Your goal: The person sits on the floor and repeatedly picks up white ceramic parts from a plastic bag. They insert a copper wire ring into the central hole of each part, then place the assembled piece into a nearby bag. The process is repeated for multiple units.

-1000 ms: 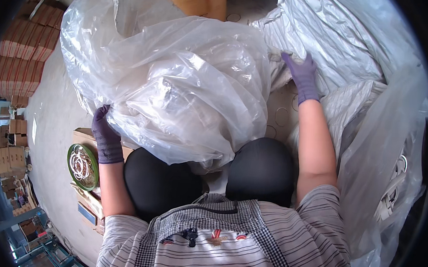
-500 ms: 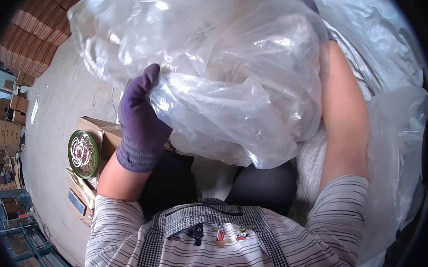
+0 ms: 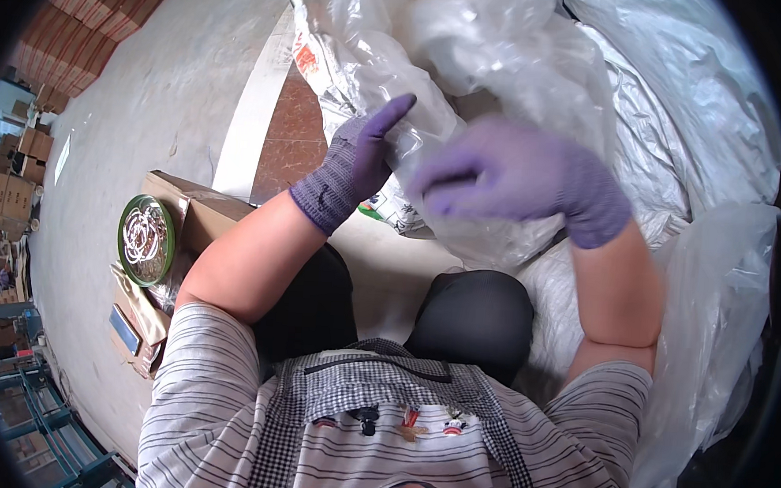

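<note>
A loose heap of clear plastic film (image 3: 541, 62) is spread in front of the person, filling the upper middle of the view, and both purple-gloved hands are held over its near side. The left hand (image 3: 364, 154) is placed along the heap's left edge, with one digit stretched out straight toward the film; whether any film is gripped by the rest of that hand cannot be told. The right hand (image 3: 509, 171) is blurred, held palm down with its fingers bent and its fingertips pointed toward the left hand; a pinch on the film cannot be made out there either. The two hands are kept apart, though only a narrow gap is left between them. Beside the left hand, a white sack (image 3: 315, 77) marked with red print is partly covered by the film. Further left, a reddish-brown panel (image 3: 288, 137) is bordered by a white strip (image 3: 249, 113) on the grey floor (image 3: 139, 151). Near the left forearm, an open cardboard box (image 3: 208, 221) is seen, and next to it is a round green-rimmed container (image 3: 172, 248), in which white rings (image 3: 144, 233) are held (loosely tangled, by the look of them). On the right, silvery white sheeting (image 3: 653, 125) is piled in folds, and more clear film is draped below it. Stacked cartons (image 3: 89, 7) are ranged at the upper left.
</note>
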`<act>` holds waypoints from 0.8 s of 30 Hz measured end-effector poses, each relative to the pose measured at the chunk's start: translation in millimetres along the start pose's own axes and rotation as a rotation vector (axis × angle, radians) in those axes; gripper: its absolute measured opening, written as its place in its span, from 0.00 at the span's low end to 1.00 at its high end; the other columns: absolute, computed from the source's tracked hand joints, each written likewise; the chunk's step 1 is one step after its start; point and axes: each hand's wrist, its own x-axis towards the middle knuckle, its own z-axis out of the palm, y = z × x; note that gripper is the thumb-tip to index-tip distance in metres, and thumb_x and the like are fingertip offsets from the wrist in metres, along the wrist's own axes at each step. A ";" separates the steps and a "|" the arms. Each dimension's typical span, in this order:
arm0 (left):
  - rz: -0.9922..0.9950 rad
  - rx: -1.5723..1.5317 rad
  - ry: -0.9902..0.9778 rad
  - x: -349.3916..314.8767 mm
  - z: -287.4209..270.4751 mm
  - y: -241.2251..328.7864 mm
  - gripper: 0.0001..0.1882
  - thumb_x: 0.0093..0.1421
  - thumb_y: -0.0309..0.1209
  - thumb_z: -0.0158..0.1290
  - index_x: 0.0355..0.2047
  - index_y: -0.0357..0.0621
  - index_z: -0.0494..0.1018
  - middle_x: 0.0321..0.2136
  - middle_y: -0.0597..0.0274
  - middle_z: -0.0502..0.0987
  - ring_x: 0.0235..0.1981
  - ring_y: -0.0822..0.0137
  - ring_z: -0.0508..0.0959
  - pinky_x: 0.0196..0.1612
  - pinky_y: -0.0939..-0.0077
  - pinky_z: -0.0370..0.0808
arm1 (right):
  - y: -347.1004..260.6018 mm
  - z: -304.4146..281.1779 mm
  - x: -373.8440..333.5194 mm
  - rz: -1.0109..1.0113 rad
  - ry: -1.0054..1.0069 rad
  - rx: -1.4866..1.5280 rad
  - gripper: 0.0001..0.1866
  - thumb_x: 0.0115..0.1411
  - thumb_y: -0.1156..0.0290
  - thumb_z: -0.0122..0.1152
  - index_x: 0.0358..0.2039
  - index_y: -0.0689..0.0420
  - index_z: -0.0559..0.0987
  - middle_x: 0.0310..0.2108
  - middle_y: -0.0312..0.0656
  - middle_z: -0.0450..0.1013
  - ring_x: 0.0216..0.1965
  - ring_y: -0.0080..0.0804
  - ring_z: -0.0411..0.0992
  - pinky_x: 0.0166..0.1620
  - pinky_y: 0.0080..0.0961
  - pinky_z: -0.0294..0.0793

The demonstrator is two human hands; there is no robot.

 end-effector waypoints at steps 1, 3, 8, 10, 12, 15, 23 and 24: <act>0.054 0.190 -0.054 -1.1 -1.8 -0.2 0.33 0.59 0.22 0.63 0.64 0.35 0.67 0.47 0.51 0.81 0.48 0.61 0.83 0.53 0.69 0.80 | 23.9 -2.8 -1.3 0.139 -0.020 -0.035 0.16 0.67 0.62 0.59 0.47 0.59 0.84 0.42 0.41 0.83 0.42 0.26 0.80 0.52 0.29 0.78; -0.181 0.113 0.041 -8.9 -12.2 6.2 0.25 0.63 0.34 0.60 0.57 0.34 0.72 0.46 0.53 0.81 0.46 0.62 0.83 0.51 0.68 0.81 | 79.7 -26.5 0.8 0.401 -0.086 -0.104 0.18 0.66 0.59 0.57 0.47 0.58 0.84 0.44 0.39 0.83 0.45 0.24 0.79 0.52 0.26 0.78; 0.218 0.882 -0.179 -70.5 -108.7 -1.0 0.20 0.61 0.27 0.60 0.54 0.38 0.76 0.44 0.50 0.83 0.46 0.57 0.84 0.50 0.68 0.81 | 148.4 -154.4 -43.1 0.573 0.859 -0.590 0.30 0.63 0.49 0.62 0.56 0.60 0.80 0.47 0.44 0.81 0.47 0.35 0.79 0.56 0.30 0.74; 0.256 1.216 -0.206 -86.0 -114.4 8.6 0.22 0.58 0.20 0.58 0.55 0.39 0.76 0.45 0.47 0.83 0.49 0.52 0.84 0.52 0.66 0.80 | 135.2 -114.5 -8.2 0.516 0.825 -0.861 0.30 0.64 0.49 0.61 0.56 0.60 0.79 0.42 0.43 0.80 0.41 0.29 0.78 0.49 0.27 0.76; 0.277 1.229 -0.172 -90.7 -114.6 7.5 0.25 0.56 0.15 0.56 0.55 0.40 0.76 0.47 0.46 0.82 0.51 0.48 0.83 0.53 0.65 0.79 | 119.6 -68.2 29.3 0.526 0.550 -0.757 0.30 0.65 0.48 0.60 0.56 0.60 0.78 0.42 0.44 0.80 0.41 0.30 0.78 0.49 0.29 0.77; 0.270 1.241 -0.289 -88.2 -109.4 16.3 0.25 0.56 0.15 0.55 0.55 0.40 0.76 0.48 0.46 0.82 0.51 0.46 0.82 0.53 0.63 0.79 | 148.1 -15.2 79.3 0.730 -0.098 -0.348 0.33 0.64 0.45 0.59 0.57 0.60 0.78 0.40 0.46 0.81 0.41 0.40 0.79 0.51 0.38 0.77; -0.543 0.328 0.022 -82.0 -79.4 47.3 0.21 0.58 0.32 0.67 0.50 0.37 0.79 0.42 0.61 0.83 0.44 0.70 0.80 0.51 0.72 0.76 | 335.9 -210.5 125.2 0.508 1.000 -0.550 0.37 0.65 0.44 0.56 0.68 0.54 0.69 0.52 0.54 0.79 0.45 0.41 0.81 0.53 0.36 0.78; -0.588 0.424 0.064 -92.5 -84.2 55.8 0.22 0.57 0.33 0.68 0.50 0.36 0.79 0.41 0.62 0.83 0.43 0.70 0.80 0.51 0.73 0.76 | 312.2 -169.5 172.2 0.469 1.029 -0.636 0.36 0.64 0.45 0.58 0.66 0.54 0.71 0.47 0.52 0.81 0.41 0.38 0.81 0.51 0.36 0.79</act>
